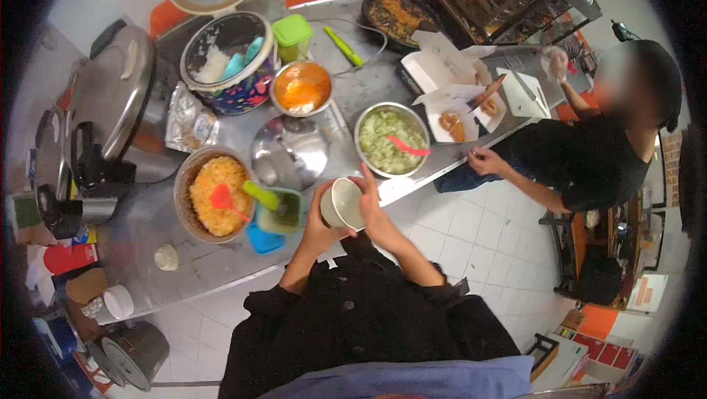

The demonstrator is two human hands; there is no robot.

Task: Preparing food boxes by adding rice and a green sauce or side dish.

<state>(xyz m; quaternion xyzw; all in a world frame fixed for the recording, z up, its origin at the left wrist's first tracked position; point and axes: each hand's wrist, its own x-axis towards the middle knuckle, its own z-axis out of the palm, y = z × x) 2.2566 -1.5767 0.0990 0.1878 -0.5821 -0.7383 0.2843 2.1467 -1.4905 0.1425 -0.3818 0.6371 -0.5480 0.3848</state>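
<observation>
Between both hands, at the front edge of the steel counter, I hold a small white cup (338,206), its mouth tipped towards me; no food shows in it. My left hand (317,219) grips its left side, and my right hand (380,217) is on its right side. Just beyond my right hand sits a steel bowl of chopped green vegetable (381,148) with a pink spoon (407,146). To the left of my left hand stand a green-lidded square tub (284,214), a blue lid (264,239) and a bowl of orange rice (212,208) holding a red spoon (222,197).
A co-worker (596,161) stands at the right, near open cartons (442,70) of fried food and a cutting board (516,98). Further back are a rice cooker (232,87), a bowl of orange sauce (302,88) and a dark pan (375,18). Large pressure cookers (110,95) stand left.
</observation>
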